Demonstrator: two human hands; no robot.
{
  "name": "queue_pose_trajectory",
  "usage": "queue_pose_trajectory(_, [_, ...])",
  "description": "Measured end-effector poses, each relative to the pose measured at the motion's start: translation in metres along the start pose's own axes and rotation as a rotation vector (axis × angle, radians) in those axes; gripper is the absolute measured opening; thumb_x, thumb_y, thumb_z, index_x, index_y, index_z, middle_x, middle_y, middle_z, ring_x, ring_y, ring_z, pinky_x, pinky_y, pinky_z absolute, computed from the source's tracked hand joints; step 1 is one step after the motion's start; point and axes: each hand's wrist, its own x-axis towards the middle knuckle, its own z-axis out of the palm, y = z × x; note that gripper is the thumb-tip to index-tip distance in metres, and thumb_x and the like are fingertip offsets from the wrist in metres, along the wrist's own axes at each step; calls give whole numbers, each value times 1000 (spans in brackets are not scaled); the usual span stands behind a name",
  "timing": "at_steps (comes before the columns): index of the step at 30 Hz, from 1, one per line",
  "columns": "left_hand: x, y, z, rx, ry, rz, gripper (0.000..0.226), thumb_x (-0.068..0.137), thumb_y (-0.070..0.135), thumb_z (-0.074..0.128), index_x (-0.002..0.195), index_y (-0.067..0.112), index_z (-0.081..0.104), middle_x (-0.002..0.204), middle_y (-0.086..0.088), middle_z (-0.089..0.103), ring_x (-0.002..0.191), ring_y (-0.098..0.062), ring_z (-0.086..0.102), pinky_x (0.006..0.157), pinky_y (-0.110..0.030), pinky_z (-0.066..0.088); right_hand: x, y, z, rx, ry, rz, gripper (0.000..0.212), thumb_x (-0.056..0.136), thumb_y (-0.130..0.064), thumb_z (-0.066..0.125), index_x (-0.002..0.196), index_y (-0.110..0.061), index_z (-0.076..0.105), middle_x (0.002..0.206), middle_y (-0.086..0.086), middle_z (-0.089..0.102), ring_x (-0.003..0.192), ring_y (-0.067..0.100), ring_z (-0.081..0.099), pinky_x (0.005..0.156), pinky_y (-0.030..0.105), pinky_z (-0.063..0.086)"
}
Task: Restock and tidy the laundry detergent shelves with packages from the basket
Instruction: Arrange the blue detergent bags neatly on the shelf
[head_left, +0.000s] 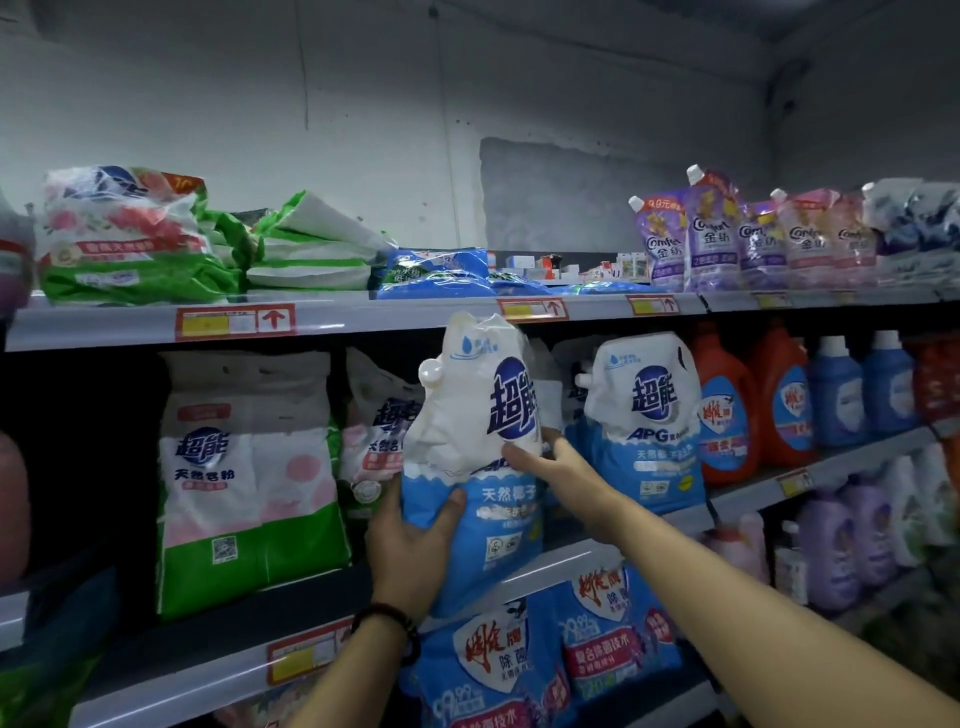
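Note:
A white-and-blue detergent pouch (475, 457) with a round spout cap is held upright in front of the middle shelf (561, 564). My left hand (410, 540) grips its lower left side, thumb on the blue front. My right hand (545, 460) holds its right edge at mid height. A matching pouch (644, 421) stands on the shelf just to the right. Further pouches behind the held one are mostly hidden. The basket is not in view.
Green-and-white powder bags (249, 478) stand left on the middle shelf. Red and blue bottles (779, 400) stand at the right. The top shelf (363, 317) holds flat bags and purple softener pouches (717, 239). Blue bags (545, 654) fill the shelf below.

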Motion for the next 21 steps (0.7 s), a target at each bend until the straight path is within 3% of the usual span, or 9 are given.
queue_pose_trajectory(2, [4, -6, 16, -40, -42, 3, 35, 85, 22, 86, 116, 27, 71, 107, 4, 80, 93, -18, 79, 78, -45, 67, 5, 2, -17, 27, 11, -18, 45, 92, -32, 79, 129, -27, 56, 116, -3, 76, 91, 8, 78, 66, 20, 60])
queue_pose_trajectory(3, [7, -10, 24, -56, -57, 15, 35, 85, 20, 86, 116, 28, 70, 106, 5, 80, 92, -15, 79, 76, -40, 67, 10, 4, -25, 48, 21, -28, 44, 90, -30, 81, 128, -26, 58, 114, -2, 78, 90, 10, 79, 67, 22, 60])
queue_pose_trajectory(6, [24, -21, 46, -68, -117, 53, 33, 88, 17, 82, 115, 31, 68, 102, 18, 79, 89, -5, 77, 68, -22, 63, 32, 11, -46, 82, 47, -39, 67, 79, -32, 91, 137, -24, 58, 118, 1, 80, 101, 20, 79, 82, 37, 63])
queue_pose_trajectory(10, [62, -37, 71, -41, -190, 64, 29, 89, 20, 81, 111, 34, 67, 96, 26, 78, 86, -2, 76, 69, -21, 63, 60, 24, -69, 62, 150, -96, 77, 67, -33, 98, 133, -26, 59, 117, 0, 79, 103, 23, 79, 93, 48, 63])
queue_pose_trajectory(13, [87, -63, 91, -24, -251, 17, 24, 91, 17, 79, 105, 33, 68, 96, 13, 81, 82, -2, 77, 66, -19, 61, 79, 43, -76, 22, 279, -123, 82, 59, -37, 102, 129, -28, 60, 122, -1, 77, 104, 17, 76, 89, 38, 63])
queue_pose_trajectory(15, [95, -90, 104, -11, -294, -31, 22, 92, 22, 78, 111, 29, 71, 106, 4, 81, 94, -15, 78, 71, -22, 62, 82, 57, -79, -46, 384, -114, 83, 61, -41, 101, 131, -27, 58, 126, -4, 73, 104, 9, 71, 82, 24, 59])
queue_pose_trajectory(17, [97, -115, 113, 21, -342, -63, 21, 97, 27, 72, 118, 28, 70, 110, 6, 79, 101, -15, 77, 76, -22, 61, 76, 70, -80, -153, 427, -126, 78, 68, -45, 97, 132, -31, 54, 125, -9, 65, 104, 3, 64, 81, 16, 53])
queue_pose_trajectory(21, [111, -126, 111, 178, -446, -21, 27, 102, 40, 62, 127, 33, 67, 115, 18, 77, 104, -4, 74, 92, -29, 59, 78, 85, -75, -334, 453, -90, 92, 79, -56, 85, 154, -32, 37, 139, 0, 38, 119, 13, 42, 103, 26, 38])
